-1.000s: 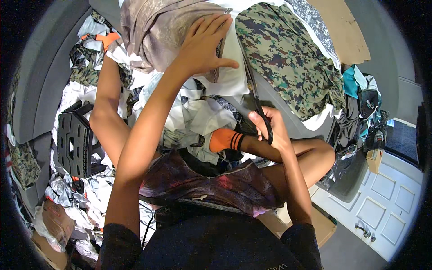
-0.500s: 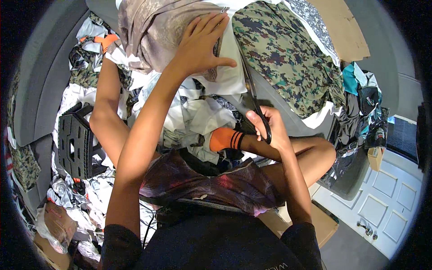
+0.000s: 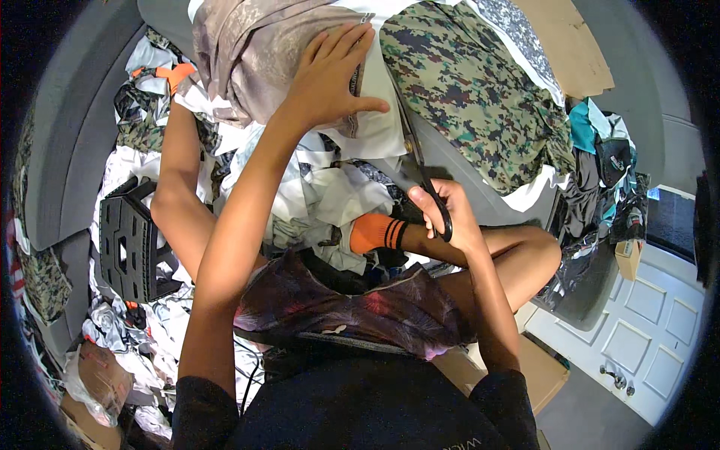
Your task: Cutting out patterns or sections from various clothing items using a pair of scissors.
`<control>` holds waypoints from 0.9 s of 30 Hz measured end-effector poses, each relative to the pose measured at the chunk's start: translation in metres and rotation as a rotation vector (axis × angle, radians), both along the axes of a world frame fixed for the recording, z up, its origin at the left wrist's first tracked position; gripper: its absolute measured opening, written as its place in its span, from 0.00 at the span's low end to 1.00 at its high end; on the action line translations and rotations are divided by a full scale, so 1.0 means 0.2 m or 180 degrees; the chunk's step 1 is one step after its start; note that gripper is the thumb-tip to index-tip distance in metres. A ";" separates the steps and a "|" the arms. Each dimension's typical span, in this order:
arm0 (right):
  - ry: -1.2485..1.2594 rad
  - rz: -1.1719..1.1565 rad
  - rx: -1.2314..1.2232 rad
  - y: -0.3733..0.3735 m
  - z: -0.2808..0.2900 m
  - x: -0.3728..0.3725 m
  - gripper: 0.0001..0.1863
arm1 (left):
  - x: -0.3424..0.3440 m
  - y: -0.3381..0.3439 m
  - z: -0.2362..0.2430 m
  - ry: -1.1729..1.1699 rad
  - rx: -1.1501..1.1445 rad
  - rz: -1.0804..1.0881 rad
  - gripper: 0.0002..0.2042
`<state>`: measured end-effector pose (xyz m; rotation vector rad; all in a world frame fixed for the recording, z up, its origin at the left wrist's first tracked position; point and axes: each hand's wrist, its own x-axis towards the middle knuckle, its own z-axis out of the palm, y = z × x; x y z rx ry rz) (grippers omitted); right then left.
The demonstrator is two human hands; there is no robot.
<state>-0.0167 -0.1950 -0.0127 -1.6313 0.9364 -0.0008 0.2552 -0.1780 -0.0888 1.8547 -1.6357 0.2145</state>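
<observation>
My left hand [image 3: 324,84] lies flat with fingers spread on a tan, mottled fabric piece [image 3: 247,64] with a white margin [image 3: 384,131]. Long dark scissors [image 3: 418,154] are in my right hand [image 3: 452,212], fingers through and around the handles. Their blades point away from me along the right edge of the white margin; whether they are parted is hard to make out. Just right of the blades, a green camouflage fabric piece [image 3: 465,97] with white edges is spread over the grey seat.
White and patterned scraps [image 3: 322,187] heap between my legs. A black slotted plastic stand [image 3: 129,244] sits left of my knee. Cardboard [image 3: 566,45] lies at the far right, above teal and dark cloths [image 3: 592,139]. A white panelled door [image 3: 637,315] is at lower right.
The whole view has shifted very slightly. My left hand still presses the tan fabric, and the scissors stay at the white margin's edge with hardly any visible movement.
</observation>
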 end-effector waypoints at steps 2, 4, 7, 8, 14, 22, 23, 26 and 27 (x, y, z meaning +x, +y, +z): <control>-0.0038 -0.0076 0.0081 0.01 0.01 0.00 0.22 | 0.00 0.00 0.00 0.0012 -0.0007 -0.0017 0.50; -0.0113 -0.0211 0.0250 0.02 0.01 0.00 0.22 | 0.00 0.00 0.01 0.0038 -0.0013 -0.0033 0.50; -0.0154 -0.0246 0.0321 0.02 0.01 0.00 0.22 | 0.00 0.00 0.01 0.0054 -0.0015 -0.0044 0.50; -0.0157 -0.0206 0.0312 0.02 0.01 0.00 0.22 | 0.00 0.01 0.01 0.0054 -0.0009 -0.0039 0.50; -0.0336 -0.0079 0.0266 0.01 -0.06 -0.02 0.21 | 0.00 0.00 0.00 0.0052 0.0055 -0.0035 0.51; -0.0337 -0.0027 0.0221 -0.02 -0.09 0.03 0.20 | 0.01 0.00 0.00 0.0044 0.0047 -0.0069 0.52; -0.0325 -0.0012 0.0204 -0.03 -0.09 0.03 0.20 | 0.01 0.00 0.00 0.0041 0.0042 -0.0071 0.52; -0.0293 0.0026 0.0171 -0.03 -0.07 0.04 0.20 | 0.01 0.00 -0.01 0.0043 0.0032 -0.0065 0.52; -0.0323 0.0002 0.0210 -0.03 -0.06 0.04 0.20 | 0.01 0.00 -0.01 0.0053 0.0028 -0.0074 0.52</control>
